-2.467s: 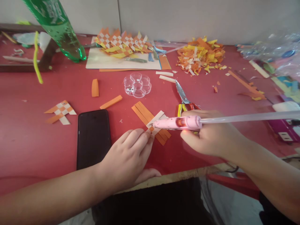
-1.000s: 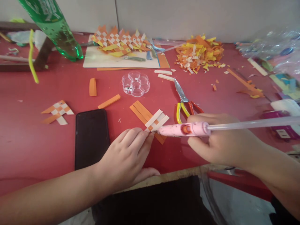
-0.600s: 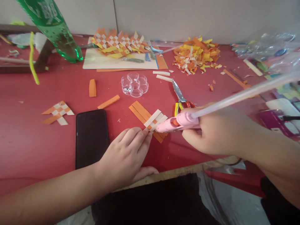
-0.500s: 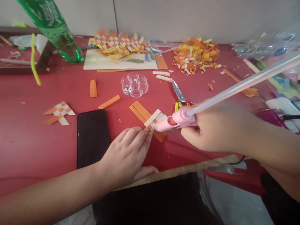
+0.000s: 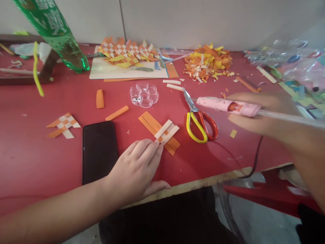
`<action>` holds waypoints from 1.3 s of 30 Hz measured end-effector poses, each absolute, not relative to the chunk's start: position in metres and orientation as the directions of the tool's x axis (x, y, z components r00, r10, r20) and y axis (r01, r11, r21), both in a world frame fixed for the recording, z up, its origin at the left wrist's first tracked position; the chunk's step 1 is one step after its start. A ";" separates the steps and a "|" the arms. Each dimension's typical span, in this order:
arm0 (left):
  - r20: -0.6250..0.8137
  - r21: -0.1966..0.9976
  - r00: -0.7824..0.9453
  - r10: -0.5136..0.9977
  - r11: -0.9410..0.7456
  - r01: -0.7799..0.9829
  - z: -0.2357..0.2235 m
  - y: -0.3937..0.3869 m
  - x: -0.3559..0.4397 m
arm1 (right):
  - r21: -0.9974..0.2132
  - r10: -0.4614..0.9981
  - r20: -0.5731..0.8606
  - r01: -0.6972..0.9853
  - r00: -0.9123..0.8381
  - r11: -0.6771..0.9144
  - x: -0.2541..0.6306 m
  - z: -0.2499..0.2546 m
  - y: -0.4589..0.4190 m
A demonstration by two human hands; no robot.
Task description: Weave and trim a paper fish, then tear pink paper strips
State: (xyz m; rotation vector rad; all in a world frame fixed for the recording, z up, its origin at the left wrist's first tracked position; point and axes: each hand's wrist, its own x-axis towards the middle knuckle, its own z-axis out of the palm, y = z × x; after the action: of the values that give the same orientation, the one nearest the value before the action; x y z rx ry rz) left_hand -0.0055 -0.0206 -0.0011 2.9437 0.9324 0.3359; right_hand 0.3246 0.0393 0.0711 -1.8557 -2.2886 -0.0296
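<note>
My left hand [image 5: 139,166] lies on the red table with its fingers stretched out and thumb apart. Its fingertips press the near end of the cream paper strips [image 5: 170,130], which are woven across orange paper strips [image 5: 149,122]. In my right hand [image 5: 264,112] is a pink hot glue gun [image 5: 215,103], its nozzle pointing left over the scissors. A long clear glue stick [image 5: 286,117] sticks out of its back. The scissors [image 5: 199,123], with one yellow and one red handle, lie partly open between my hands.
A black phone [image 5: 99,149] lies beside my left wrist, with a woven paper fish [image 5: 64,124] further left. Behind stand a clear flower-shaped palette [image 5: 144,95], a green bottle [image 5: 57,34], several woven fish [image 5: 127,51] on a board and a heap of paper scraps [image 5: 207,62].
My right hand has moved right and away from the woven strips with the glue gun, uncovering the scissors. My left hand stays on the strips.
</note>
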 end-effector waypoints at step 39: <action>0.259 0.095 0.804 0.535 -0.843 0.530 -0.006 -0.022 -0.008 | -0.346 0.872 -0.107 0.840 -0.478 0.418 0.164 0.020 0.062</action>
State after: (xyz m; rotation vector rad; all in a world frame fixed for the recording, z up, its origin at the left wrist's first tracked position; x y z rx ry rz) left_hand -0.0078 -0.0216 -0.0060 2.9665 0.8760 0.4337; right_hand 0.1641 0.0617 0.0201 -1.5546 -2.5693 0.5466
